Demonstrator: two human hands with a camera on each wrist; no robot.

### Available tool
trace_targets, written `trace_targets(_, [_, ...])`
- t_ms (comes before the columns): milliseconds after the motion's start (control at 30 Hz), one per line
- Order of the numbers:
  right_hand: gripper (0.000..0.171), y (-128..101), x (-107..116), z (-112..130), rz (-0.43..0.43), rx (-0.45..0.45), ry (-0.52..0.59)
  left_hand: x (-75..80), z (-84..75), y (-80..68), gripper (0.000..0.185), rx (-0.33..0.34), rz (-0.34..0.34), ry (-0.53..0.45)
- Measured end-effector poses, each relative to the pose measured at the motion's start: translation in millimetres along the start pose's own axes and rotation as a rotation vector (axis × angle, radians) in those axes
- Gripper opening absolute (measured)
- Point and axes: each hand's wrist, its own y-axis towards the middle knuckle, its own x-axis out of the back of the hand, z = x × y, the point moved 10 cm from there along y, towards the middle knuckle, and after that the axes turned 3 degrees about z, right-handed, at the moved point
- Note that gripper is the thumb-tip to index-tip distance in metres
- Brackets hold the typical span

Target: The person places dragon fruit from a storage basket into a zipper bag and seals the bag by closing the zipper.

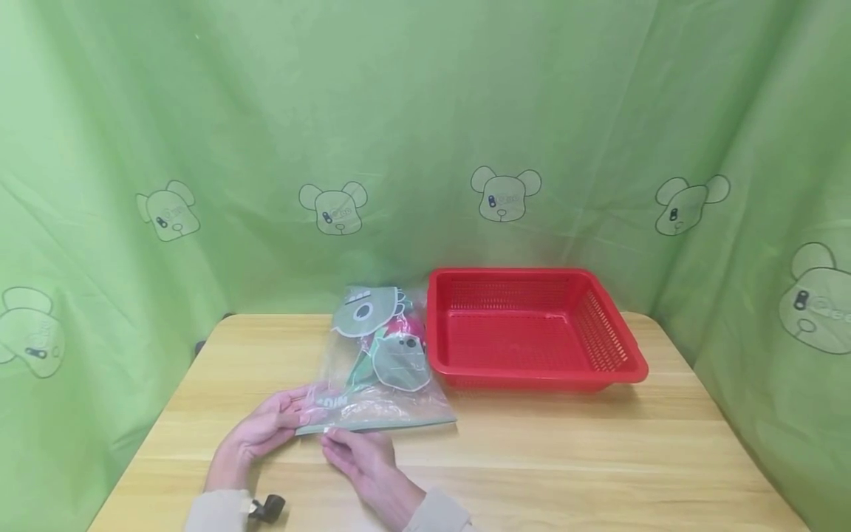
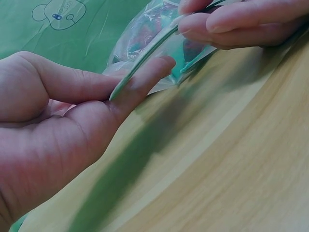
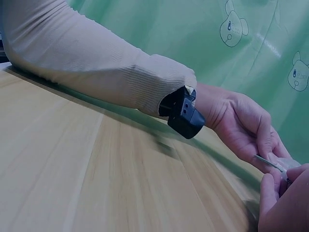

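Note:
A clear zip bag (image 1: pixel 379 355) printed with green cartoon shapes lies on the wooden table (image 1: pixel 565 458), with something pink inside. Its green zip strip (image 1: pixel 399 424) runs along the near edge. My left hand (image 1: pixel 292 417) pinches the strip's left end between thumb and forefinger (image 2: pixel 140 79). Just to its right, my right hand (image 1: pixel 339 443) pinches the same strip with its fingertips (image 2: pixel 212 24). In the right wrist view, the left hand (image 3: pixel 265 150) holds the thin strip (image 3: pixel 268 162) beside the right hand's curled fingers (image 3: pixel 280 186).
A red mesh basket (image 1: pixel 532 373), with nothing in it, stands right of the bag at the back of the table. A green bear-print curtain (image 1: pixel 425 111) hangs behind and on both sides. A small black camera (image 3: pixel 186 116) sits on my left wrist.

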Motion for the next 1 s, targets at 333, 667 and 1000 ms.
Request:
trace_targets(333, [0.032,-4,7,9,0.009,0.015,0.009,-3.5,-0.9,5.9,0.067,-0.012,0.028,-0.027])
trace_targets(667, [0.03,-6,16,17,0.005,0.027,0.012,-1.4,-0.1,10.4,0.068,0.007,0.012,0.0])
trace_targets(1000, [0.026,-15,17,13,0.014,0.014,-0.014,-3.5,0.0,-1.3,0.066,-0.01,0.032,0.011])
